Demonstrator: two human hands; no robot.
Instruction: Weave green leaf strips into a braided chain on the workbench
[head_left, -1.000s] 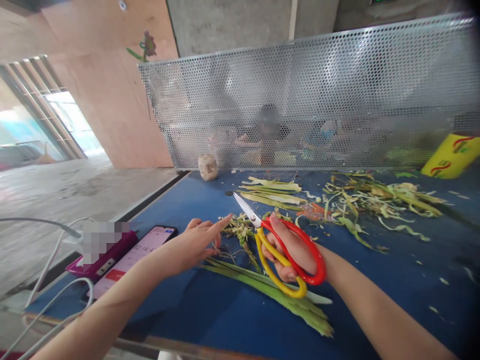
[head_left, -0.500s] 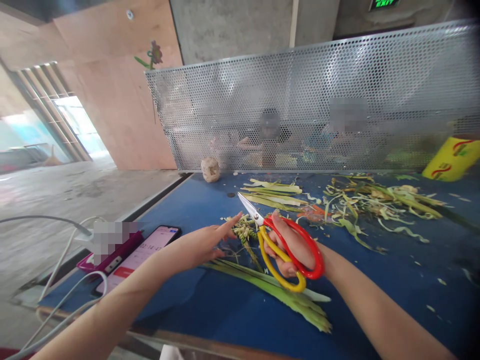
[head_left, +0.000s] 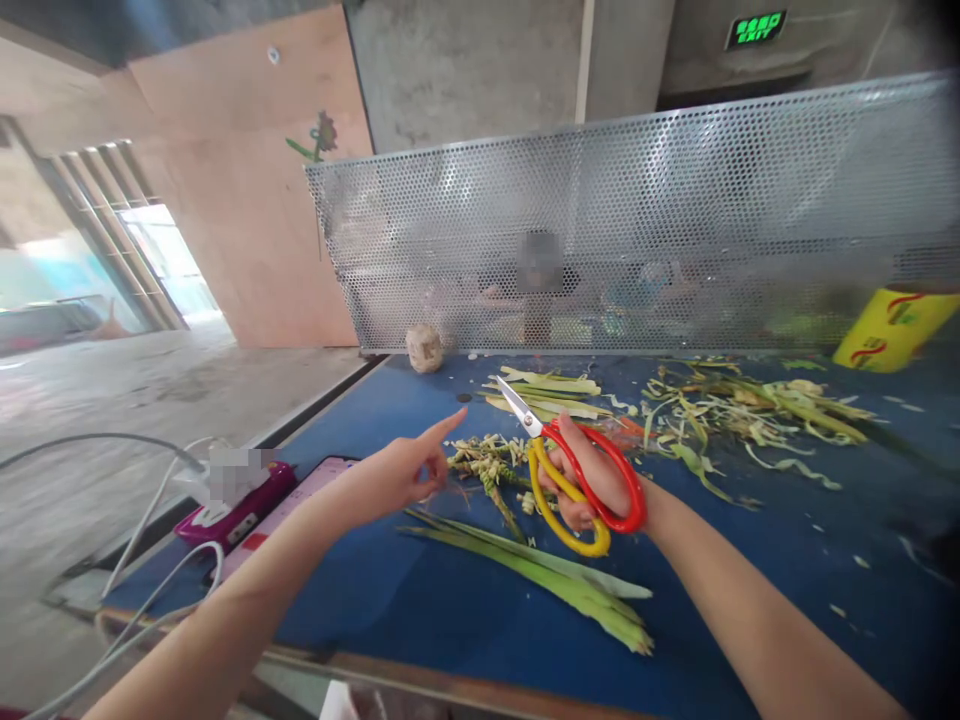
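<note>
My right hand (head_left: 589, 485) grips a pair of scissors (head_left: 571, 465) with one red and one yellow handle loop; the steel blades are closed and point up and left. My left hand (head_left: 401, 470) hovers above the blue table (head_left: 465, 620) with the index finger stretched out and the other fingers curled in, holding nothing I can see. Between the hands lies a clump of cut green stems and bits (head_left: 487, 465). Long green stalks (head_left: 547, 580) lie on the table just below both hands.
A perforated metal screen (head_left: 675, 210) stands along the table's far edge, with people seated behind it. Vegetable peelings (head_left: 750, 410) cover the far right. A phone (head_left: 277, 515), a magenta device (head_left: 236, 495) and white cables lie at the left edge. A yellow container (head_left: 892, 325) stands far right.
My left hand has lifted off the stem clump and now points up and right. The scissors have shifted slightly right and away. The view has tilted up.
</note>
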